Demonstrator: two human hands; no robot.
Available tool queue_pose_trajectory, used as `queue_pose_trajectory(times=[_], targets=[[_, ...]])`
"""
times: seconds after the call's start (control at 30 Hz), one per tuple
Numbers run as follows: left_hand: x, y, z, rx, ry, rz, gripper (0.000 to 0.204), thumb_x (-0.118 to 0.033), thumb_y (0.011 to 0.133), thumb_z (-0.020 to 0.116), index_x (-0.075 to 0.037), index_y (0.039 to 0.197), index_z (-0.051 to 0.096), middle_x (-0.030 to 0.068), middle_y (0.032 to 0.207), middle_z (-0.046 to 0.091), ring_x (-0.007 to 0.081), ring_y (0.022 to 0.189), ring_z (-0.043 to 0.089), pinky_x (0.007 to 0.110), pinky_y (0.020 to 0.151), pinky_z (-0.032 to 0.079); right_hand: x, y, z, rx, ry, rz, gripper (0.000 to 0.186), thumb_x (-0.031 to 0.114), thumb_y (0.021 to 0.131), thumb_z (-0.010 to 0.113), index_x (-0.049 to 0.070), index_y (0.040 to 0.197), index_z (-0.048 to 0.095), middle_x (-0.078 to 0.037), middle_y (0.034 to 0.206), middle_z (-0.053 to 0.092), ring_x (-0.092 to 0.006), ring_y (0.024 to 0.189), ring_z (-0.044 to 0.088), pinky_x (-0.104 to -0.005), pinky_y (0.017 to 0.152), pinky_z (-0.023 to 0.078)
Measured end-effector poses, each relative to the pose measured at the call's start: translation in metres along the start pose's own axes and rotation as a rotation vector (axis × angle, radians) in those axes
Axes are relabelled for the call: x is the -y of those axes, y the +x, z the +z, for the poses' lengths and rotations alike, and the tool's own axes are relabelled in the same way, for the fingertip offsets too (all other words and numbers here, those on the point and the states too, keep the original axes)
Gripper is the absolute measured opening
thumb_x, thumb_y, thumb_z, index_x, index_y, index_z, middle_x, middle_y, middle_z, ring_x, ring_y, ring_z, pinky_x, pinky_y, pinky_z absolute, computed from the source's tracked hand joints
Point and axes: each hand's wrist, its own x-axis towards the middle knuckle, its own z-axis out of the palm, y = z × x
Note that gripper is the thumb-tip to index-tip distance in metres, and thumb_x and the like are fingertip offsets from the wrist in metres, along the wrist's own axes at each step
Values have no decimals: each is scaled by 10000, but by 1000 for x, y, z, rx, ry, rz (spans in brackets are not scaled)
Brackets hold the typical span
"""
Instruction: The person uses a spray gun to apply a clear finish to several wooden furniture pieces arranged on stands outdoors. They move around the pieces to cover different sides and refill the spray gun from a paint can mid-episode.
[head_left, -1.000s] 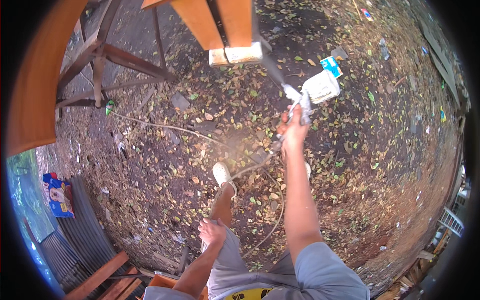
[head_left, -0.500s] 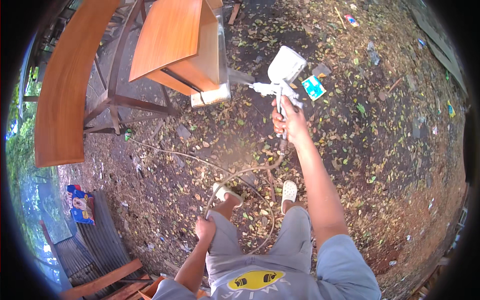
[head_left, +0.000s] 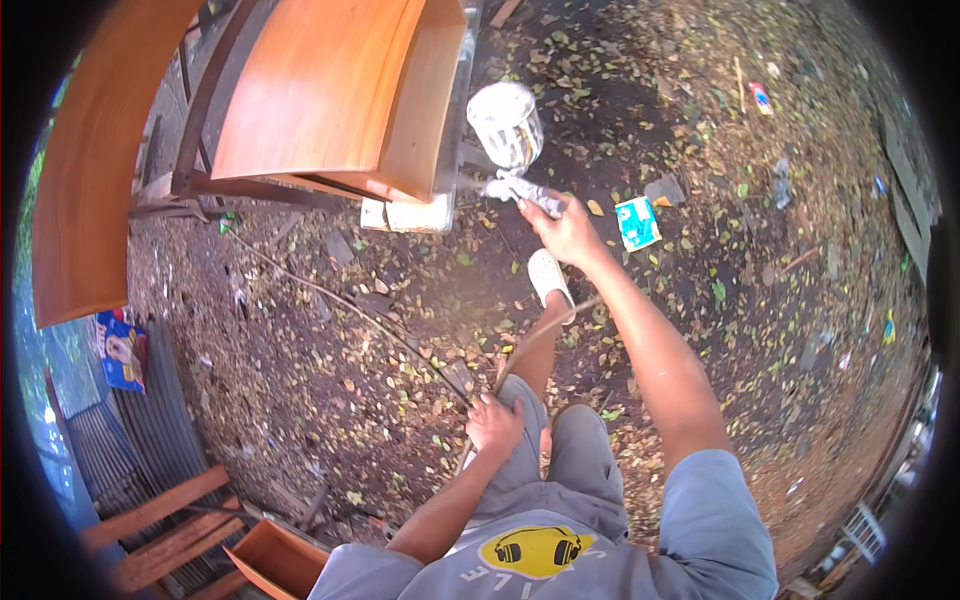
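Observation:
My right hand [head_left: 562, 229] is stretched forward and grips a spray gun [head_left: 512, 160] with a pale cup on top, its nozzle pointing left at the side of an orange varnished wooden box [head_left: 340, 95] on a stand. A hose [head_left: 530, 345] runs back from the gun past my leg. My left hand [head_left: 493, 425] rests closed by my left thigh, right where that hose passes; whether it holds the hose is unclear.
Dirt ground strewn with dry leaves lies all around. A curved orange wooden panel [head_left: 85, 180] stands at the left. A blue-white carton [head_left: 636, 222] lies near my right hand. Wooden slats [head_left: 165, 525] and corrugated sheet [head_left: 130, 440] sit at the lower left.
My view has shifted, bringing the orange box closer and larger. My right hand with the spray gun has moved up to the box's side. My left hand stays at my thigh.

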Motion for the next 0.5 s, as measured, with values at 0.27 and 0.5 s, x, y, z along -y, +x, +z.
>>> queue_pose_trajectory(times=[0.27,0.5], targets=[[-98,44,-69,111,-8,-131,765,-601,893,566,70,1253,489,252,1224,591,392,1125,628,471,933,529,32,144,-62,-42,15,42,349,350,952,675,40,1111,706,-86,735,682,-141,689,633,-328,668,504],[-175,69,-95,157,-75,-227,720,-552,907,576,74,1252,495,245,1223,584,377,1120,631,467,880,554,34,227,-117,-121,-35,-19,326,327,961,669,10,1035,687,-123,745,681,-184,682,621,-327,683,490]])
